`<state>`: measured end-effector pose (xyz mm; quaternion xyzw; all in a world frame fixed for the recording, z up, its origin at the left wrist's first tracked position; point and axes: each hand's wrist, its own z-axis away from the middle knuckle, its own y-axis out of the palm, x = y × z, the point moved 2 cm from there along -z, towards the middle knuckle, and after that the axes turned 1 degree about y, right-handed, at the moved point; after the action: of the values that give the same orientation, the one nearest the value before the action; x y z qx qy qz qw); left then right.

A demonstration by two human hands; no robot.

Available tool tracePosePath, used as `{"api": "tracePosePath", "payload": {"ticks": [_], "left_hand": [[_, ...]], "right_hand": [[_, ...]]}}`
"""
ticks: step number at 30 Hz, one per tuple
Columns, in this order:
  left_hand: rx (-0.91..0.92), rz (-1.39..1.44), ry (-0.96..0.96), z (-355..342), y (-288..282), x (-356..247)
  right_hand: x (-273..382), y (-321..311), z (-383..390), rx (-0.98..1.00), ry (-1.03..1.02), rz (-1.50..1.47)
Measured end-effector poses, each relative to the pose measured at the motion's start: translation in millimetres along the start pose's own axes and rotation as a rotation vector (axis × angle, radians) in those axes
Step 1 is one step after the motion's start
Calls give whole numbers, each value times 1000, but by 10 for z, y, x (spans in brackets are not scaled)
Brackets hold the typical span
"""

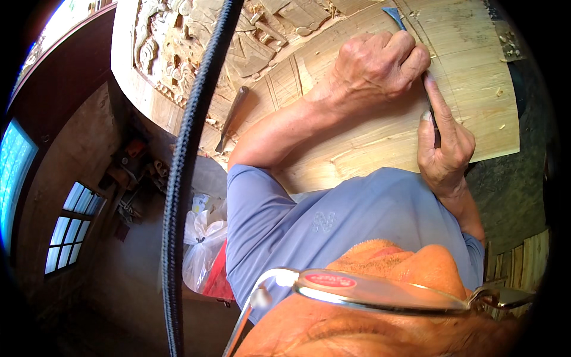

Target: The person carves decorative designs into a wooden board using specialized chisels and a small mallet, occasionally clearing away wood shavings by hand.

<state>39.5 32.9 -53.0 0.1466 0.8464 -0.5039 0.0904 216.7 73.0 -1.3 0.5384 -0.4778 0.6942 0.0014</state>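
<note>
My left hand (380, 64) is closed in a fist round the shaft of a carving chisel. Past the knuckles, the chisel's flared bluish blade (394, 16) shows against the pale wooden panel (351, 143). Lower down, my right hand (446, 140) grips the dark handle between thumb and fingers, its index finger stretched along the tool up to the left fist. Faint lines run across the flat wood around the blade. A carved relief (250, 47) with raised figures covers the panel's upper left. Most of the shaft is hidden by my left hand.
A second chisel (232, 119) lies on the panel left of my left forearm. Wood chips are scattered over the carving. A black braided cord (184, 154) crosses the view. A clear plastic bag (202, 238) and a red object (219, 273) sit below the panel at left.
</note>
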Motion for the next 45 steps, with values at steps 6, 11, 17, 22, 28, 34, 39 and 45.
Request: {"api": "tracePosePath", "payload": {"ticks": [6,11,17,22,28,34,39,45], "left_hand": [[46,-3,34,-14,-8,16],[98,13,-9,-8,-33,-1],[143,10,-37,4,-49,-21],[112,26,-38,-36,-96,-52],[124,146,0,-175,-173,-139],[149,454,-97,-618,-36,-640],[268,880,-284,-758,-235,-827],[90,1303,-666,-443,-173,-941]], "right_hand": [[-65,50,16,-29,-71,4],[-39,41,28,31,-46,61],[-52,51,40,43,-44,70],[-26,4,7,65,-52,40],[109,-278,-75,-52,-460,12],[122,-1118,-222,-130,-617,322],[57,-1196,-405,-200,-691,194],[50,-908,-645,-137,-773,-81]]}}
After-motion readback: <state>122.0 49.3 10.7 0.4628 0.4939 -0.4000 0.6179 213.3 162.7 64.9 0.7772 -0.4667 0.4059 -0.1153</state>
